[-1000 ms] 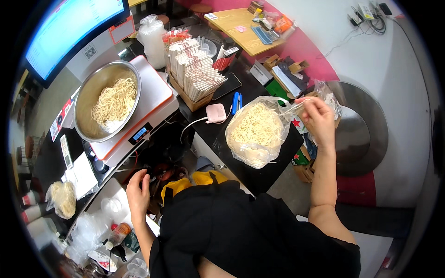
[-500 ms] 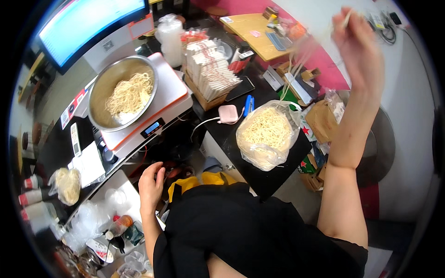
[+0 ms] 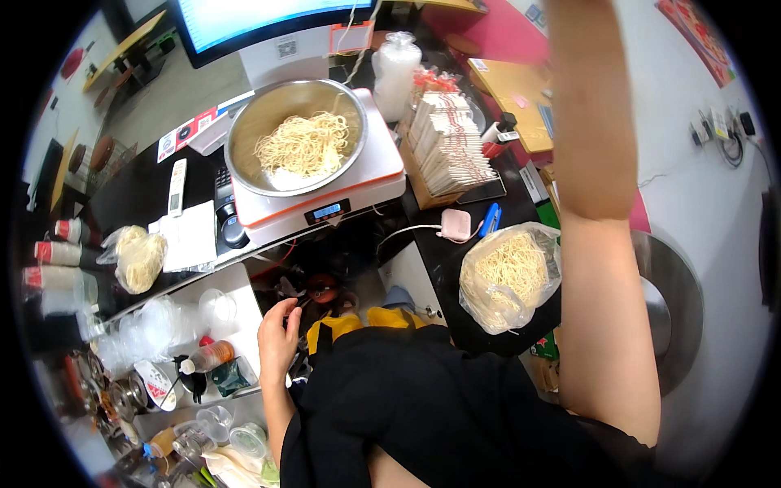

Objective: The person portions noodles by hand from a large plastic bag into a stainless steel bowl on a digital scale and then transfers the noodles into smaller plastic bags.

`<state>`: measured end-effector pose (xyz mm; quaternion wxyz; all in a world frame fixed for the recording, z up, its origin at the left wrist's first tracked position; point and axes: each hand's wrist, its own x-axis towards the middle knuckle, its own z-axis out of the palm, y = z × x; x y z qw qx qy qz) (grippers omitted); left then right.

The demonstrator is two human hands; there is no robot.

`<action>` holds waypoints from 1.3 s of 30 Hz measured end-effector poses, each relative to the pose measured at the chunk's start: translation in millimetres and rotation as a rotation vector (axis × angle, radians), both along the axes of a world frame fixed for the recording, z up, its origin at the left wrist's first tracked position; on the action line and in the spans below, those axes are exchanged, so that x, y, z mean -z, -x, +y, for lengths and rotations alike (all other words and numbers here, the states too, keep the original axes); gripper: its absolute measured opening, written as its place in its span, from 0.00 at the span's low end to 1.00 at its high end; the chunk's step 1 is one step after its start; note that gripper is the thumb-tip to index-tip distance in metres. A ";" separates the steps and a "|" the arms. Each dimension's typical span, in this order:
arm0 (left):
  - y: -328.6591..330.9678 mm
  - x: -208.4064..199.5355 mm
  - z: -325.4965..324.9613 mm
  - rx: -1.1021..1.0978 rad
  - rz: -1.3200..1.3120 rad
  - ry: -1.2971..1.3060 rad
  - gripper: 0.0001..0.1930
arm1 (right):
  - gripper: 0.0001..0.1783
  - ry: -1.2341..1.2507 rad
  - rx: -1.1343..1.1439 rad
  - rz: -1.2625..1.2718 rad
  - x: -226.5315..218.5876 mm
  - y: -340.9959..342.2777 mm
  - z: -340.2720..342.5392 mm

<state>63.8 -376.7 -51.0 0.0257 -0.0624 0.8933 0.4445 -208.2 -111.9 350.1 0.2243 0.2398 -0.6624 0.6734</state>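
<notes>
My right forearm (image 3: 594, 122) reaches up past the top edge, and the hand itself is out of view. A few noodle strands (image 3: 358, 55) hang down from the top edge, in front of the monitor's right side. Below them a steel bowl (image 3: 244, 154) stands on a white and orange scale (image 3: 378, 175), with a heap of pale noodles (image 3: 305, 146) inside. A clear plastic bag of noodles (image 3: 508, 276) lies opened on the black counter at the right. Low by my waist, my left hand (image 3: 279, 337) holds nothing, its fingers loosely bent and apart.
Wrapped paper packets (image 3: 451, 150) fill a box right of the scale. A pink charger (image 3: 455, 224) and blue stapler (image 3: 490, 220) lie near the noodle bag. A remote (image 3: 176, 187), papers (image 3: 191, 236) and another bag of noodles (image 3: 138, 260) sit left. An open drawer (image 3: 240, 285) holds plastic containers.
My right arm has swung up and forward, taking its hand out of view. The strands have moved left from above the bag toward the bowl side. The whole view has shifted.
</notes>
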 end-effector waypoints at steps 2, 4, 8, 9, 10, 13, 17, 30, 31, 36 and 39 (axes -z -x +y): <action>-5.8 6.2 -3.3 -0.028 -0.012 0.001 0.12 | 0.04 -0.385 0.011 -0.075 43.9 11.2 -17.4; -13.4 6.3 -3.8 -0.058 -0.020 0.012 0.12 | 0.03 -0.844 -0.028 -0.127 84.4 18.4 -33.2; -2.3 0.8 0.1 -0.028 -0.006 0.031 0.12 | 0.13 -1.067 0.150 0.237 165.2 26.7 -5.1; 1.7 -1.0 1.6 -0.015 -0.004 0.043 0.12 | 0.13 -1.091 0.101 0.174 161.0 13.4 6.1; 4.0 -1.3 3.0 -0.008 -0.020 0.041 0.12 | 0.13 -1.071 0.052 0.131 156.9 -3.7 15.3; 12.9 -4.0 8.3 0.068 0.038 0.087 0.12 | 0.12 -1.113 0.012 -0.002 144.2 -50.8 55.8; 23.3 0.2 17.1 0.118 0.058 0.102 0.12 | 0.11 -1.120 -0.006 -0.290 134.1 -100.7 106.2; 40.1 -4.6 16.0 0.156 0.023 0.152 0.13 | 0.06 -1.342 0.059 -0.737 158.1 -162.2 180.9; 37.8 -4.0 14.3 0.142 0.028 0.148 0.13 | 0.04 -1.410 -0.044 -0.800 173.4 -167.6 188.4; 27.4 9.8 4.6 0.112 -0.005 0.130 0.13 | 0.23 -1.826 0.220 -0.899 303.8 -221.2 203.8; 25.3 12.0 4.1 0.122 -0.006 0.125 0.13 | 0.23 -1.775 0.095 -0.934 342.2 -239.4 225.9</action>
